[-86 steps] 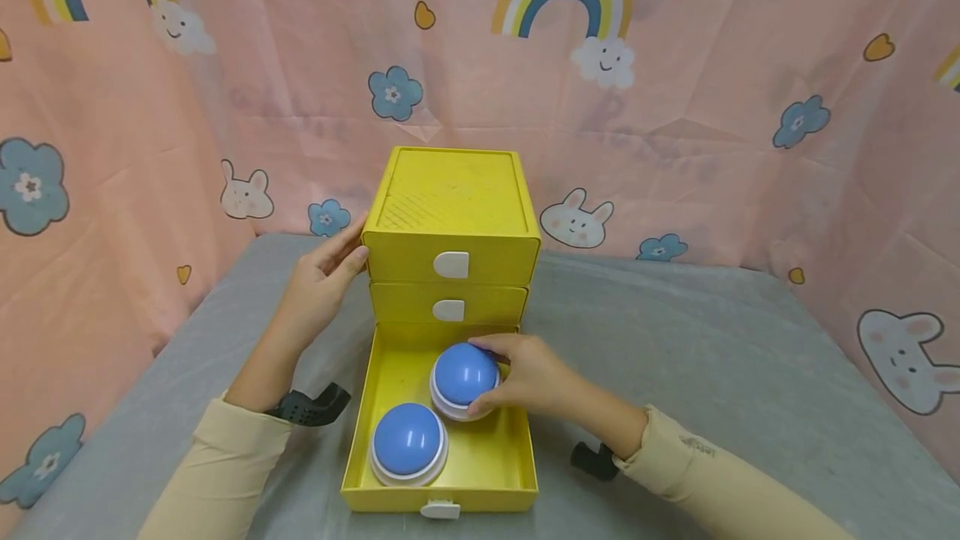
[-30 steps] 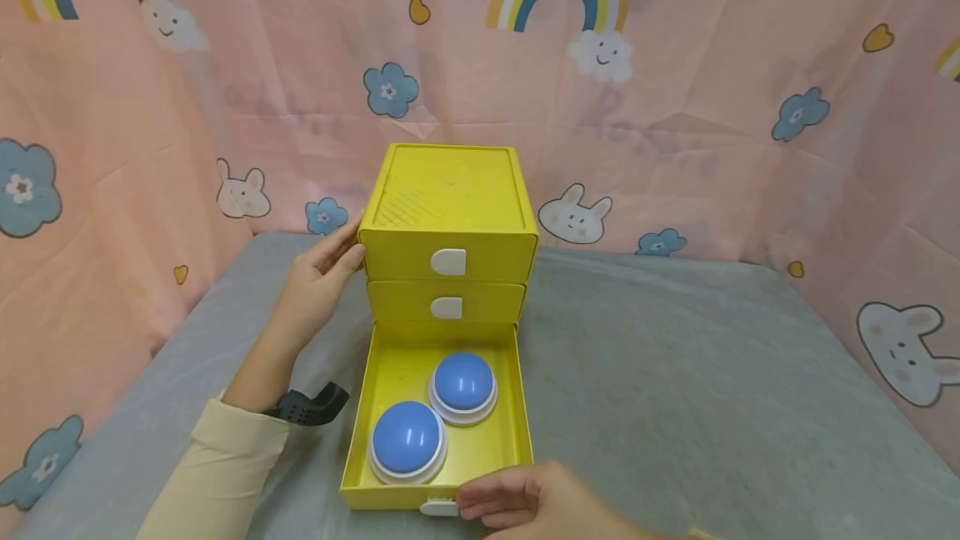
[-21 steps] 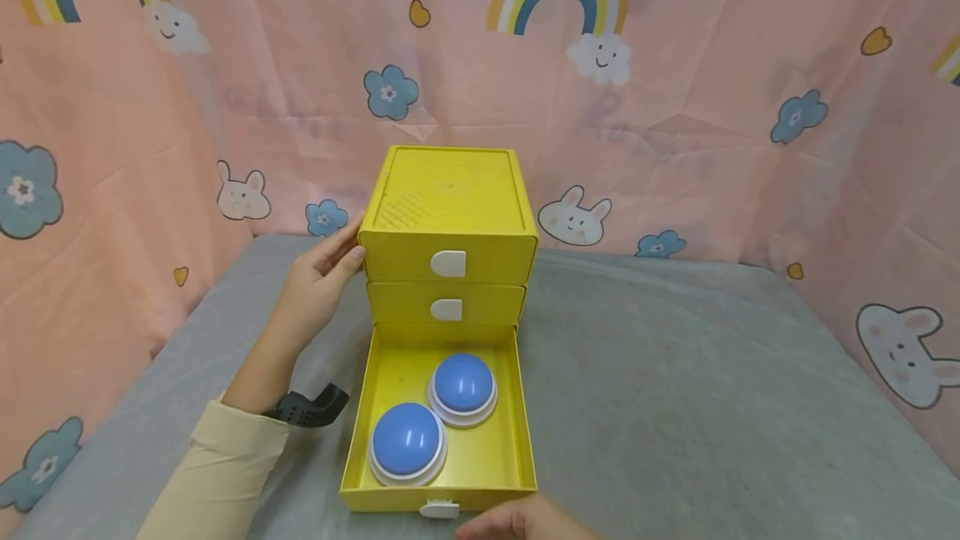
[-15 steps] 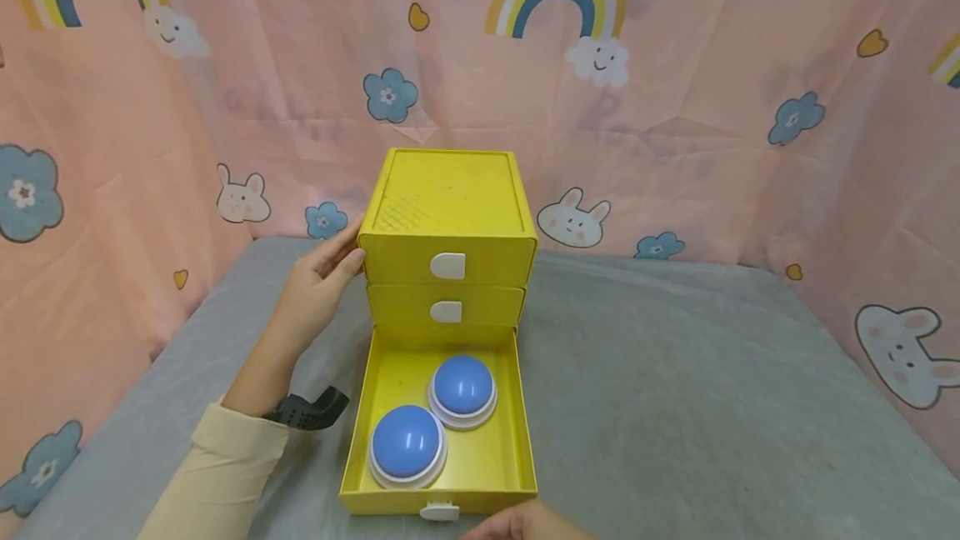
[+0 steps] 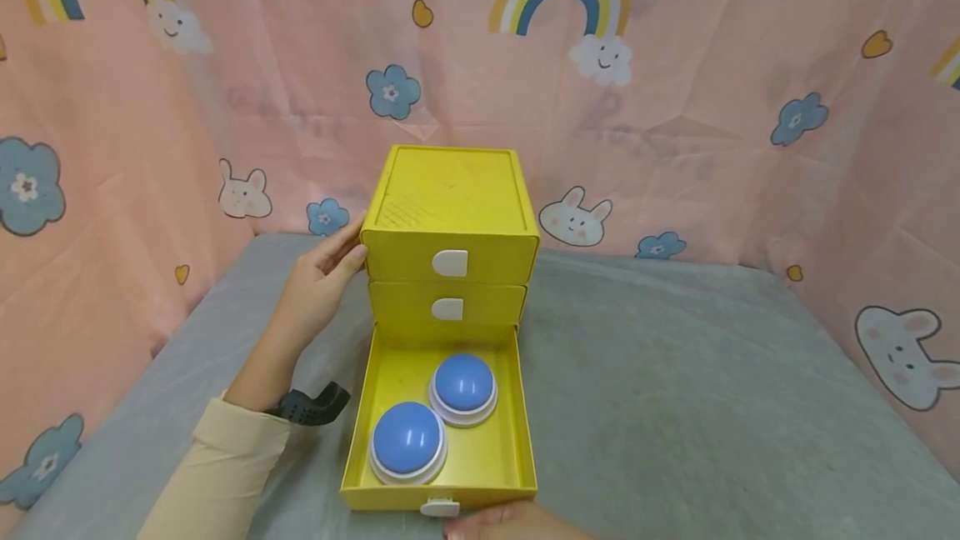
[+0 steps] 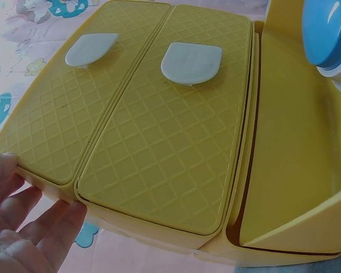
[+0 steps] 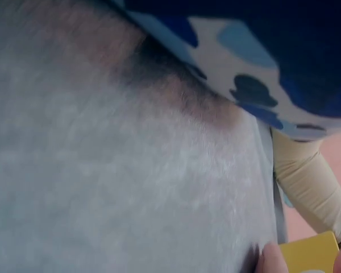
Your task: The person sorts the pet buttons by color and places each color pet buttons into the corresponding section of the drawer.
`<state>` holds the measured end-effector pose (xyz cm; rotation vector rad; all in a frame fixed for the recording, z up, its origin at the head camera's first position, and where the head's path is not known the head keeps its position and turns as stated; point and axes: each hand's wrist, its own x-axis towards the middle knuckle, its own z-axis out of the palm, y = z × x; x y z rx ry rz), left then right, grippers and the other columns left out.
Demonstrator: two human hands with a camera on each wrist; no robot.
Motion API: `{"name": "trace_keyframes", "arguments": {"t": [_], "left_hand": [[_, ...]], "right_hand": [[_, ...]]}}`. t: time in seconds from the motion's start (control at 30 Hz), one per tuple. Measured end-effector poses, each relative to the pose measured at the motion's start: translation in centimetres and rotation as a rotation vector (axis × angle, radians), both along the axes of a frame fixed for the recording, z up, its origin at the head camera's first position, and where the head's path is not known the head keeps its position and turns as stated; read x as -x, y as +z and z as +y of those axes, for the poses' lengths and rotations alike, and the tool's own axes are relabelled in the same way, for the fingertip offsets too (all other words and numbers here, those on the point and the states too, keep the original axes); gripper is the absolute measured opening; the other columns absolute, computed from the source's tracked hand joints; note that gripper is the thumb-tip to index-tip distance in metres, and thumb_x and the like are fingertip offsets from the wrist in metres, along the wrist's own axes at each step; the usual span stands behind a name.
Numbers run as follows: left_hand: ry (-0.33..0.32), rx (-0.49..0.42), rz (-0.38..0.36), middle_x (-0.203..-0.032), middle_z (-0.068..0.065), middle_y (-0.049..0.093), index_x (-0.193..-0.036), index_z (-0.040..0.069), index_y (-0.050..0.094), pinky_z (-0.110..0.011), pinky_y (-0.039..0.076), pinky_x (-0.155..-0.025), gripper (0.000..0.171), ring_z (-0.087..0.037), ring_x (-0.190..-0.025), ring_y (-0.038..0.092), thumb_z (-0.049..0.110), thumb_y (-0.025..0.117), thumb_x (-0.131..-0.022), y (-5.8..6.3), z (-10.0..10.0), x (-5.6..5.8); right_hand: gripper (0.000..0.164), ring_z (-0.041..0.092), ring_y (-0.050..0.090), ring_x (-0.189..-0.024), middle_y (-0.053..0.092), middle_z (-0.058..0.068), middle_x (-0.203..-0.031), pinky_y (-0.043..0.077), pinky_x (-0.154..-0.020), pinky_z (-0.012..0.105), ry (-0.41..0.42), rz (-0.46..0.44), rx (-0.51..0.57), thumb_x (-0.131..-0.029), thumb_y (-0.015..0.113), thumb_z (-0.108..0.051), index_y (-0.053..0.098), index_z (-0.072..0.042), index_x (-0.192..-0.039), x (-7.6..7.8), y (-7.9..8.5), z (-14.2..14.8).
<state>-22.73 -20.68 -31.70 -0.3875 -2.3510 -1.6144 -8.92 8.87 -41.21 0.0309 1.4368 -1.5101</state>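
A yellow drawer unit (image 5: 450, 190) stands on the table, its bottom drawer (image 5: 491, 461) pulled out towards me. Inside lie two blue domes on round white bases, which look like push buttons: a nearer push button (image 5: 407, 440) and a farther push button (image 5: 463, 383). My left hand (image 5: 313, 286) rests against the unit's left side; extended fingertips (image 6: 68, 219) touch its edge in the left wrist view. My right hand (image 5: 517, 521) is low at the drawer's front, beside the white handle (image 5: 440, 507). Mostly cut off, its fingers show only as tips (image 7: 273, 259) in the right wrist view.
The two upper drawers with white tabs (image 5: 450, 262) are closed. Grey cloth (image 5: 712, 390) covers the table. A pink printed curtain (image 5: 690, 48) hangs behind and at both sides. Blue patterned fabric (image 7: 227, 51) fills the top of the right wrist view.
My right hand has let go of the farther push button and come down to the drawer's front edge, near the handle. The left hand and the drawer have stayed in place.
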Motion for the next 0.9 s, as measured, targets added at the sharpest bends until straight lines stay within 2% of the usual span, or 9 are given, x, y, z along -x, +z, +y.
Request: {"name": "trace_keyframes", "arguments": {"t": [0.1,0.17,0.33,0.47,0.7,0.9], "left_hand": [[-0.003,-0.003,-0.001,-0.156,-0.001,0.044,-0.155,0.026,0.035,-0.011,0.048,-0.101,0.053,-0.020,-0.138,0.049,0.035,0.048,-0.105,0.1,0.1,0.0],[-0.007,-0.017,-0.007,-0.156,-0.002,0.044,-0.155,0.026,0.035,-0.011,0.048,-0.100,0.052,-0.020,-0.138,0.048,0.033,0.048,-0.106,0.2,0.1,0.0],[-0.013,-0.039,-0.017,-0.156,-0.002,0.044,-0.155,0.026,0.036,-0.009,0.047,-0.099,0.051,-0.021,-0.138,0.048,0.030,0.048,-0.106,0.4,0.2,-0.2],[-0.013,-0.035,-0.011,-0.156,-0.002,0.044,-0.155,0.026,0.036,-0.009,0.047,-0.099,0.051,-0.021,-0.138,0.049,0.030,0.048,-0.106,0.3,0.1,-0.1],[-0.006,-0.023,-0.007,-0.156,-0.002,0.044,-0.155,0.026,0.036,-0.010,0.048,-0.099,0.052,-0.021,-0.138,0.049,0.034,0.048,-0.105,0.1,0.0,0.1],[-0.006,-0.034,-0.006,-0.156,-0.003,0.045,-0.155,0.024,0.036,-0.010,0.048,-0.099,0.052,-0.022,-0.137,0.050,0.031,0.049,-0.105,0.2,0.1,0.0]], "right_hand": [[0.041,0.005,0.070,-0.087,0.069,-0.012,-0.085,0.056,-0.085,0.018,-0.033,-0.109,0.145,-0.095,0.065,-0.042,0.067,-0.010,-0.119,-0.2,0.1,-0.3],[0.041,0.005,0.070,-0.088,0.070,-0.012,-0.088,0.056,-0.087,0.018,-0.056,-0.130,0.176,-0.095,0.064,-0.042,0.066,-0.010,-0.121,-0.3,0.3,-0.4],[0.048,0.009,0.069,-0.089,0.073,-0.003,-0.101,0.057,-0.090,0.025,-0.123,-0.118,0.047,-0.092,0.069,-0.045,0.068,-0.006,-0.120,-0.3,0.6,-0.9],[0.050,0.011,0.070,-0.093,0.075,0.001,-0.108,0.057,-0.096,0.030,-0.156,-0.104,-0.009,-0.091,0.070,-0.043,0.068,-0.003,-0.121,0.0,0.6,-1.3],[0.051,0.018,0.073,-0.104,0.075,0.012,-0.112,0.057,-0.099,0.034,-0.232,-0.093,0.035,-0.092,0.070,-0.041,0.067,0.001,-0.121,0.6,0.6,-1.6],[0.055,0.023,0.071,-0.109,0.070,0.022,-0.121,0.054,-0.102,0.037,-0.260,-0.096,0.150,-0.099,0.062,-0.037,0.058,0.010,-0.129,1.7,1.5,-1.8]]}}
